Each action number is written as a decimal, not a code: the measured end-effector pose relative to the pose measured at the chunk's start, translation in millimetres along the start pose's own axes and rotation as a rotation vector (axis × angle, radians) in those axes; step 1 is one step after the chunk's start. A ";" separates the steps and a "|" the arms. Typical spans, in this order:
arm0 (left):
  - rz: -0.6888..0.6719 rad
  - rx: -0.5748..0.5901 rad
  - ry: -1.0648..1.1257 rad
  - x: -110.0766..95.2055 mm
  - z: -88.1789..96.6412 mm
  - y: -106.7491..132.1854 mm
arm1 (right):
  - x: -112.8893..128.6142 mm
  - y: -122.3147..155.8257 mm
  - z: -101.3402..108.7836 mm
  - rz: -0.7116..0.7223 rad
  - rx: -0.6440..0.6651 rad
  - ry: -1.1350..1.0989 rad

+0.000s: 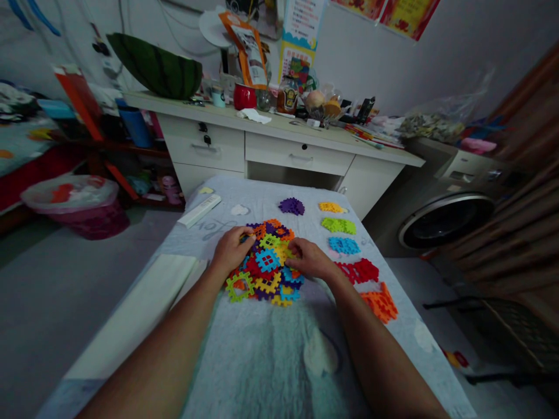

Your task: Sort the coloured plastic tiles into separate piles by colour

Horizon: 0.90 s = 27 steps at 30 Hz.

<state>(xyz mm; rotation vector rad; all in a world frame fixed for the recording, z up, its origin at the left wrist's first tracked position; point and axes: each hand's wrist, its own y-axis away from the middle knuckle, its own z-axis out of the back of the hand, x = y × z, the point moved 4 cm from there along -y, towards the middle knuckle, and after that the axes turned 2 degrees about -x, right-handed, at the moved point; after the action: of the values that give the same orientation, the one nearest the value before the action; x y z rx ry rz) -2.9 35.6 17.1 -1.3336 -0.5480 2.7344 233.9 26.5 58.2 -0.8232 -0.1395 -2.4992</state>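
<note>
A heap of interlocking plastic tiles (267,260) in mixed colours lies on the cloth-covered table, between my hands. My left hand (233,249) is at the heap's left edge, its thumb and fingers pinched around a tile whose colour is hard to make out. On the other side, my right hand (311,258) has curled fingers closed on a yellow tile (283,252). Sorted by colour along the right are a purple pile (292,206), a yellow stack (331,207), a green stack (339,226), a blue stack (345,245), a red row (358,270) and an orange pile (381,303).
A white strip-like box (200,210) lies at the table's far left, with a long pale panel (135,311) nearer me. Behind stands a white desk (209,139) holding a watermelon piece (157,67) and jars. A washing machine (437,198) is at right.
</note>
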 end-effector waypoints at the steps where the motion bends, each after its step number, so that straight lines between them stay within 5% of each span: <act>1: -0.002 0.000 0.002 0.3 -0.1 0.0 | -0.3 0.2 -1.3 0.005 -0.005 -0.016; 7: 0.002 -0.008 0.010 -1.7 0.8 0.4 | -8.4 3.9 3.9 0.013 0.003 -0.107; 14: 0.001 -0.010 -0.003 2.4 -0.7 -0.5 | -16.8 11.2 11.2 0.052 0.187 -0.062; 21: 0.000 0.001 -0.005 1.7 -0.3 -0.5 | -19.3 9.6 17.9 -0.037 0.112 -0.113; 27: -0.001 -0.005 -0.006 0.2 0.2 -0.3 | -43.5 4.0 43.0 -0.137 -0.103 -0.159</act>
<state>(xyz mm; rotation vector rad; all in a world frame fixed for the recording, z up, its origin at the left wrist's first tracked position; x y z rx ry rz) -3.2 35.9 17.2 -1.3263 -0.5558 2.7383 288.7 52.3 67.7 -1.0895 -0.1264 -2.5835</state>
